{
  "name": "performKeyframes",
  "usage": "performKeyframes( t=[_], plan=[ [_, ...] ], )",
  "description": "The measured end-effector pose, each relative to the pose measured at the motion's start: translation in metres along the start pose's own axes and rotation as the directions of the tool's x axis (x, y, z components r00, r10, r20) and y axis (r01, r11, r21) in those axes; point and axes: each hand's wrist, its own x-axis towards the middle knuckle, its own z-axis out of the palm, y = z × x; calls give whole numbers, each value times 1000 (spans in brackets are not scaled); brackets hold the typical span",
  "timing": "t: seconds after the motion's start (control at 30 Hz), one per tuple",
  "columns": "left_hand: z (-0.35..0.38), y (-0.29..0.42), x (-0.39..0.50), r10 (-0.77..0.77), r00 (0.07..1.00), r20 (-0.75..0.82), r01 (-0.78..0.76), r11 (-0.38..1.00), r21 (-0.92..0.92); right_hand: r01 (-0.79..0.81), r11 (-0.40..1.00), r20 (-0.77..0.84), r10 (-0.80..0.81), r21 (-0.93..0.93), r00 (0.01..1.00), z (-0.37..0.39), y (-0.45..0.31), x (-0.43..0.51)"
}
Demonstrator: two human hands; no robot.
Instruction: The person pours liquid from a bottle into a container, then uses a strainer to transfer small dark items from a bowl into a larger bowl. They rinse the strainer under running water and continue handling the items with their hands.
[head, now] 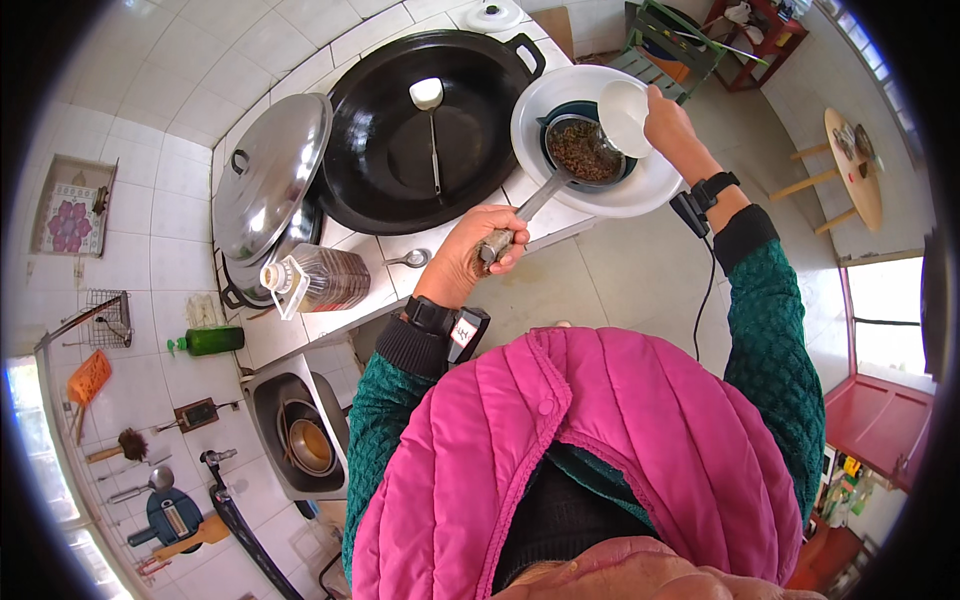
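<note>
My left hand (484,244) grips the handle of a metal ladle or strainer (541,196); which of the two I cannot tell. Small brown bits (583,148), perhaps spice grains, fill its round head. That head rests in or just above a dark green bowl (574,109), which sits inside a wide white basin (531,142). In my right hand (670,126), a small white bowl (624,118) is held by the rim, tilted against the far side of the ladle head. Its inside is partly hidden.
A large black wok (360,150) with a metal spatula (433,142) is set in the tiled counter. Left of it are a leaning metal lid (274,176), a plastic oil jug (330,277) and a spoon (415,258). A sink (264,401) holds metal bowls. A cable (703,300) hangs at my right wrist.
</note>
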Motion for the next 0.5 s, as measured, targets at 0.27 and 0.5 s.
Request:
performKeyframes(
  t=[0.27, 0.5],
  plan=[
    [-2, 0, 1, -7, 1000, 21, 8, 998, -69, 236, 898, -90, -287, -370, 954, 19, 7, -1],
    [-2, 5, -3, -11, 997, 77, 21, 992, -121, -19, 997, -110, 28, 79, 994, 5, -4, 5]
  ],
)
